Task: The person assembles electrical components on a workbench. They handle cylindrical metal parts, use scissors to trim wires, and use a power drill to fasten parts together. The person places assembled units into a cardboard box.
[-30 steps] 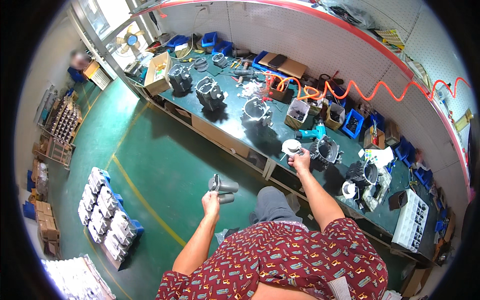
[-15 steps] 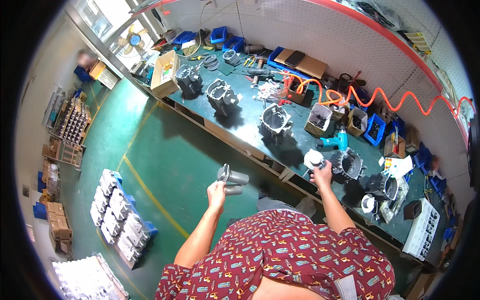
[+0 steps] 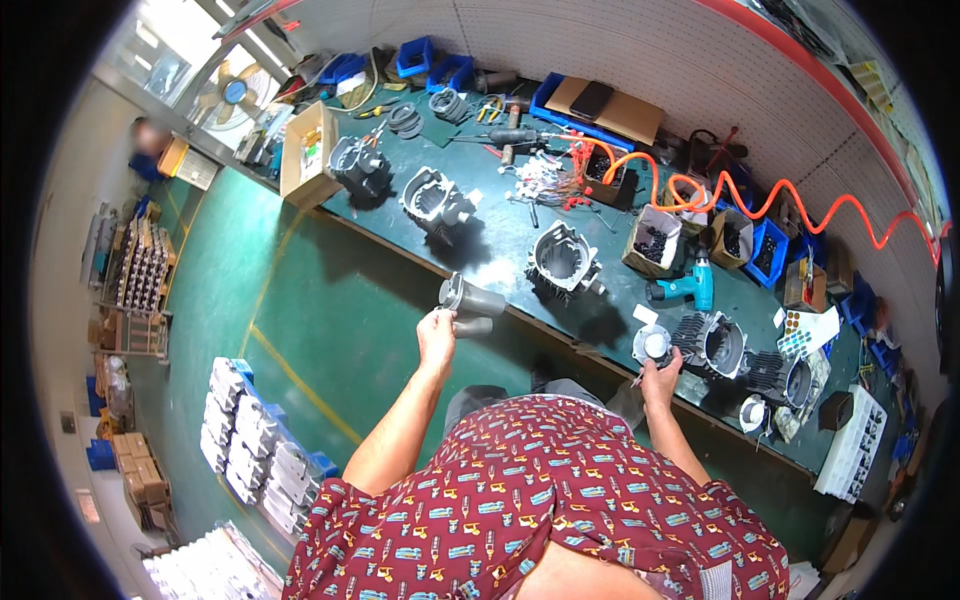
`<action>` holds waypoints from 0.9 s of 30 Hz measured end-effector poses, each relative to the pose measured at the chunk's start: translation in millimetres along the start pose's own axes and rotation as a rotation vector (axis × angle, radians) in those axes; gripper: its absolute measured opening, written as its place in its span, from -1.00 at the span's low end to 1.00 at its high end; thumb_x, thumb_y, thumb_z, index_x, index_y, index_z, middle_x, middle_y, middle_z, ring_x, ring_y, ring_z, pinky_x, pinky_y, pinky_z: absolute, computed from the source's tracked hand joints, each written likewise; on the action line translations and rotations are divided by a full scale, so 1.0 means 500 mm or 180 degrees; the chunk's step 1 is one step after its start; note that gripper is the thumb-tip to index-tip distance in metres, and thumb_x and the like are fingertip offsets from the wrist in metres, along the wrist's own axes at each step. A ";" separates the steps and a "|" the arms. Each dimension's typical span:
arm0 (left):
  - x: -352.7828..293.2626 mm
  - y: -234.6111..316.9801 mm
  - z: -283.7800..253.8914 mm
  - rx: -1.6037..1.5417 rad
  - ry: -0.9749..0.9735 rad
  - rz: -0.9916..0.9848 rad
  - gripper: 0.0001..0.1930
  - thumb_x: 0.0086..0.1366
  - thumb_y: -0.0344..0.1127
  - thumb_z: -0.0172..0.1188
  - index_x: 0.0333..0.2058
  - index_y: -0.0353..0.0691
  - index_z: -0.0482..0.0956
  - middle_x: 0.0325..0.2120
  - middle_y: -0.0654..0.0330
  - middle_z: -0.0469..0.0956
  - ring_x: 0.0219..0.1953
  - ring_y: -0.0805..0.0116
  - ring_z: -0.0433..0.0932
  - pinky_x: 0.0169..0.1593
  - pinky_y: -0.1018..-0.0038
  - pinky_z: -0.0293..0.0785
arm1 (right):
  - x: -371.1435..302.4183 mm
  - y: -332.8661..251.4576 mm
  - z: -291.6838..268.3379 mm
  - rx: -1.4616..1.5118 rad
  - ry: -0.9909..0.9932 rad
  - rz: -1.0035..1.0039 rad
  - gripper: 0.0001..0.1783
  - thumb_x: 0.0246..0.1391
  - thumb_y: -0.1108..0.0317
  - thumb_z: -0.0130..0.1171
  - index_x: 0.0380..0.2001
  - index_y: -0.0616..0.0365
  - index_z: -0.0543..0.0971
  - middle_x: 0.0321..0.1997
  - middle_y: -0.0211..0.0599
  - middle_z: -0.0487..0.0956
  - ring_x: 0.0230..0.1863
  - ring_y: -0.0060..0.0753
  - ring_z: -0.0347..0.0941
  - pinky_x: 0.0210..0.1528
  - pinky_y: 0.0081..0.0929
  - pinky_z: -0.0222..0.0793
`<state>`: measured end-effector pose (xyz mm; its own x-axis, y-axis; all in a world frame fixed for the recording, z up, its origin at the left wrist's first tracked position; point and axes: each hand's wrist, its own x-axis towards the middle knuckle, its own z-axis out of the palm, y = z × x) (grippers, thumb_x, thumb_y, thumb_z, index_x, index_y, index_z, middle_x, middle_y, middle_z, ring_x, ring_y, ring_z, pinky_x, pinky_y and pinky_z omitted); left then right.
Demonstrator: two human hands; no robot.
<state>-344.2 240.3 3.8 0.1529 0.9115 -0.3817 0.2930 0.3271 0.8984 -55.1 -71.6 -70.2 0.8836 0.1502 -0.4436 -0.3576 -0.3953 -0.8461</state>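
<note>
On the left, my left hand [image 3: 437, 342] is closed around the end of a grey metal part with two cylinders [image 3: 472, 297], held in the air in front of the bench edge. My right hand [image 3: 661, 384] grips a round whitish metal part [image 3: 653, 344] at the bench's near edge; its fingers are partly hidden. Just right of that part lies a finned dark grey motor housing [image 3: 688, 330]. Another finned housing [image 3: 765, 374] lies further right, beside a small white round part [image 3: 753, 412]. Behind my right hand rests a teal cordless drill [image 3: 690, 288].
More housings stand along the green bench, including one [image 3: 540, 262] in the middle. An orange coiled hose [image 3: 787, 190] crosses above boxes of small black parts [image 3: 650, 240]. A white tray [image 3: 853, 445] sits at the right end. Pale castings [image 3: 240, 430] are stacked on the floor at left.
My left hand has risen toward the bench edge with the two-cylinder part. My right hand has drawn the round part slightly nearer to me. The whole view has shifted a little.
</note>
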 end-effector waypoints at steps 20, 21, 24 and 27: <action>0.148 0.040 -0.073 0.0418 -0.1082 -0.0130 -0.81 0.47 -0.27 0.09 -0.26 -0.22 0.62 -0.61 0.51 0.29 -0.61 0.68 0.15 -0.53 0.59 0.02 | 0.058 -0.039 0.152 0.1231 0.0385 -0.0488 -0.33 0.18 0.74 -0.10 0.37 0.22 0.20 -0.07 -0.10 0.57 -0.32 -0.34 0.64 -0.49 -0.42 0.66; 0.151 0.041 -0.081 0.0413 -0.1107 -0.0152 -0.81 0.47 -0.27 0.09 -0.25 -0.23 0.62 -0.61 0.51 0.29 -0.61 0.68 0.15 -0.53 0.59 0.02 | 0.053 -0.045 0.158 0.1185 0.0450 -0.0335 -0.32 0.19 0.73 -0.09 0.38 0.22 0.17 -0.06 -0.11 0.56 -0.30 -0.33 0.64 -0.48 -0.41 0.67; 0.153 0.040 -0.089 0.0437 -0.1058 -0.0254 -0.81 0.47 -0.28 0.08 -0.25 -0.23 0.62 -0.61 0.51 0.29 -0.61 0.68 0.14 -0.53 0.59 0.01 | 0.057 -0.052 0.147 0.1097 0.0606 -0.0021 -0.24 0.13 0.71 -0.14 0.43 0.21 0.10 -0.04 -0.06 0.53 -0.29 -0.31 0.63 -0.42 -0.36 0.71; 0.160 0.030 -0.090 0.0423 -0.1139 -0.0280 -0.81 0.48 -0.27 0.07 -0.25 -0.22 0.61 -0.62 0.51 0.28 -0.61 0.68 0.13 -0.54 0.59 0.00 | 0.063 -0.042 0.137 0.1099 0.0760 -0.0019 -0.27 0.14 0.70 -0.08 0.41 0.21 0.16 0.00 -0.03 0.56 -0.29 -0.30 0.64 -0.44 -0.35 0.72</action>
<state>-369.9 329.4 -3.4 0.4344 0.7293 -0.5287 0.4358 0.3435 0.8319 -40.5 3.4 -86.8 0.9167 -0.0788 -0.3918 -0.3967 -0.0619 -0.9158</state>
